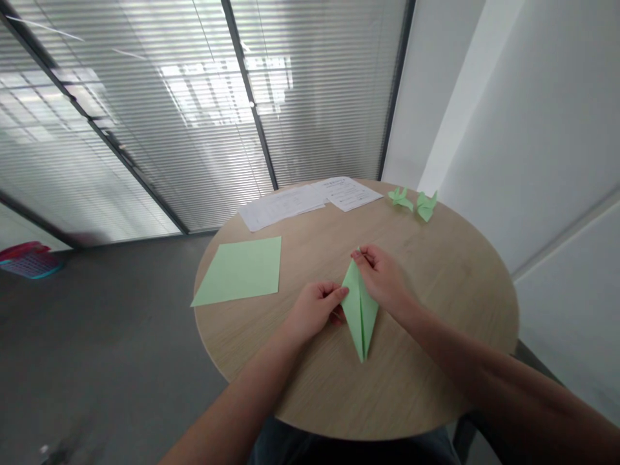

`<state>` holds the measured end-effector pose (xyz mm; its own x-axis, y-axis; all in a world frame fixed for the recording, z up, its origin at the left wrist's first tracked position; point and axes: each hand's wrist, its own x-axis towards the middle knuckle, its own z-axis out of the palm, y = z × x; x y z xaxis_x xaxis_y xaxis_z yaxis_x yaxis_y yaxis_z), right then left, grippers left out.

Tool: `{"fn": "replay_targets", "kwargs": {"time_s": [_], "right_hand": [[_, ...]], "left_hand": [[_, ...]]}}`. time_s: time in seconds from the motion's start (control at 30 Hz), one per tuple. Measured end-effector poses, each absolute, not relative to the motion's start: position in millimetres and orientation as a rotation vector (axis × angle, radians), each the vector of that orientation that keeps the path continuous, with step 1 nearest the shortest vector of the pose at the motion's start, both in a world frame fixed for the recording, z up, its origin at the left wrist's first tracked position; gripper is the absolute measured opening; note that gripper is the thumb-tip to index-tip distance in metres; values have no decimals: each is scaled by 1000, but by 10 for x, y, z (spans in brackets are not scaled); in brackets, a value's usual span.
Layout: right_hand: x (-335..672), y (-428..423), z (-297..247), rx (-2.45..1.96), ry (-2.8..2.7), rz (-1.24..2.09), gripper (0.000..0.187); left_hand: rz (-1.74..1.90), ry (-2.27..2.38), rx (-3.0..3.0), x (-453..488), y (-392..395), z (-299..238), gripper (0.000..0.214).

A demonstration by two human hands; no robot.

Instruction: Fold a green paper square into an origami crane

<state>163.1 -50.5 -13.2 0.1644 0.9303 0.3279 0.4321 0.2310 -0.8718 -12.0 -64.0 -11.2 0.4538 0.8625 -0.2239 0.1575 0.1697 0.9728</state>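
Observation:
A green paper folded into a long diamond (358, 309) is between my hands, a slit running down its middle to the lower point. My left hand (320, 306) pinches its left corner, thumb on top and fingers underneath. At the upper tip, my right hand (379, 271) grips the paper between thumb and fingers and covers part of its right edge. To the left lies a flat green sheet of paper (242, 270), apart from both hands. Two small folded green paper figures, one on the left (400, 199) and one on the right (427, 206), sit at the back right.
The round wooden table (445, 271) carries white printed sheets (290, 203) along its far edge. Beyond it are glass panels with blinds (320, 116), with a white wall (542, 129) on the right. A pink and blue basket (31, 259) stands on the floor at far left.

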Motion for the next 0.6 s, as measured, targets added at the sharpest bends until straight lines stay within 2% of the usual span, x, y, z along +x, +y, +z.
{"fn": "replay_targets", "kwargs": {"time_s": [0.27, 0.43, 0.6], "right_hand": [[1643, -493, -84, -1446, -1527, 490, 24], [1634, -541, -82, -1284, -1351, 888, 36], [1588, -664, -154, -1242, -1404, 1329, 53]], "left_hand": [[583, 975, 1346, -57, -628, -143, 38], [745, 1039, 1317, -127, -589, -164, 39], [948, 1122, 1236, -234, -545, -140, 38]]}}
